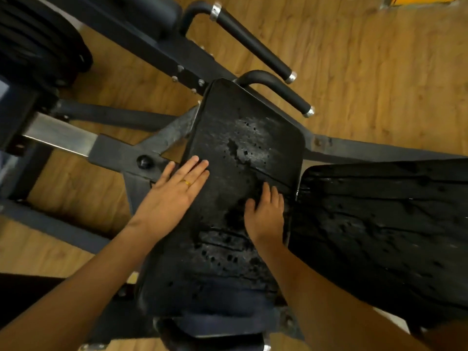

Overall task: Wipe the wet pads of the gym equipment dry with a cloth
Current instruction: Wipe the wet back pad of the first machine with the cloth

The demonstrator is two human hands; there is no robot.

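One view only, head-worn, wide-angle. Looked steeply down, near-vertical, onto the pad [240, 153] from close above. Pad sat centre-frame; wooden floor [379, 84] filled the upper margins.

Black pad [240, 153], cracked and pitted, pale patch near top — left hand [172, 196], ringed, flat on its left edge; right hand [266, 214] resting mid-pad. Second cracked pad [379, 224] adjoining right — wood floor [379, 84] beneath.

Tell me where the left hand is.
In the head view, centre-left, the left hand lies flat on the left edge of the long pad, across from the right hand.
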